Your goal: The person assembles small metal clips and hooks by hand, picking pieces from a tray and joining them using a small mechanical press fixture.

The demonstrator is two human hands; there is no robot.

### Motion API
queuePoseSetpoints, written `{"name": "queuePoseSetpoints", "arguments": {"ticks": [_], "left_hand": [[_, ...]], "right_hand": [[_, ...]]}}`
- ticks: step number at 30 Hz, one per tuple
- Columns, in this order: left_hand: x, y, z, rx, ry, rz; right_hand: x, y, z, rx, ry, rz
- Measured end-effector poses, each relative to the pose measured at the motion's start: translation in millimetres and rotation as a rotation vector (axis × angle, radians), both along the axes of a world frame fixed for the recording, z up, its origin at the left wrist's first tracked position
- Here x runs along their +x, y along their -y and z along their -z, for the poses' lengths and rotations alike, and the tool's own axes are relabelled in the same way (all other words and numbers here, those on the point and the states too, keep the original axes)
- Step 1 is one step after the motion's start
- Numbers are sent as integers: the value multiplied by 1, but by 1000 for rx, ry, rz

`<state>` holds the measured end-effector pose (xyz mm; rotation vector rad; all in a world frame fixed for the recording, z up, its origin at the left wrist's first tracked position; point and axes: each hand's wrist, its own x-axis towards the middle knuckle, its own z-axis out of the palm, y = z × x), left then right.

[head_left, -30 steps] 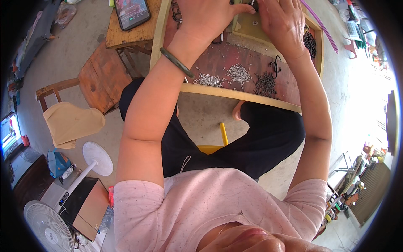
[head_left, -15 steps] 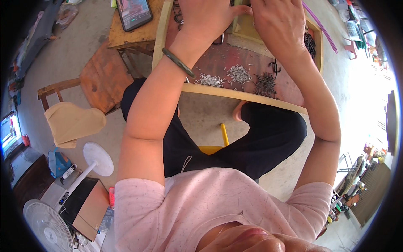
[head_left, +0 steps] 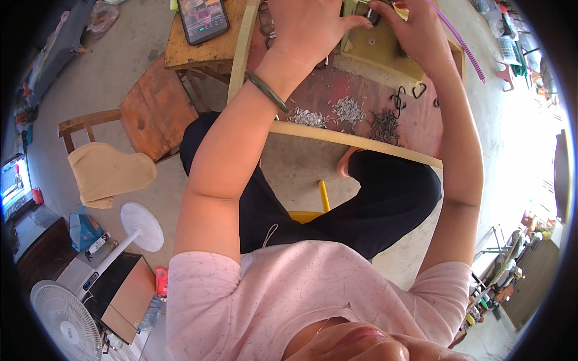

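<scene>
My left hand point(head_left: 307, 24), with a dark bangle at its wrist, reaches over the tray's far part. Its thumb stretches right, while its other fingers are cut off by the top edge. My right hand point(head_left: 418, 33) is across from it, thumb tip against a small dark carabiner point(head_left: 374, 13) with a silver bar. Below the hands is a yellowish block fixture point(head_left: 372, 51) with a screw head. Nearer me on the reddish tray point(head_left: 319, 90) lie two silver pin piles point(head_left: 348, 111), a dark pin pile point(head_left: 384, 126) and loose black carabiners point(head_left: 419, 90).
The tray has a raised wooden rim point(head_left: 355, 143) above my knees. To the left are a phone point(head_left: 203, 21) on a wooden table point(head_left: 180, 51), a wooden chair point(head_left: 147, 111) and a white fan point(head_left: 69, 325). A purple coil point(head_left: 463, 45) hangs at the right.
My right hand has moved away from my left, uncovering the fixture and the small dark carabiner between them. The whole view has shifted slightly.
</scene>
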<state>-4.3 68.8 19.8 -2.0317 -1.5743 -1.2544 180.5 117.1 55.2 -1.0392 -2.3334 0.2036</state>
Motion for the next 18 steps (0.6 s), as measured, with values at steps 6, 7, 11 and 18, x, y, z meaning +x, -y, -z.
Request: {"name": "queuePoseSetpoints", "arguments": {"ticks": [6,7,11,18], "left_hand": [[0,3,-3,-13,-14,-12],[0,3,-3,-11,-16,-13],[2,5,2,-57,-26,-24],[9,8,4,-25,-48,-85]], "right_hand": [[-3,10,12,-90,-87,53],[-4,11,10,-125,-109,49],[0,2,9,-253,-200,39],[-8,28,-1,93,298,295]]}}
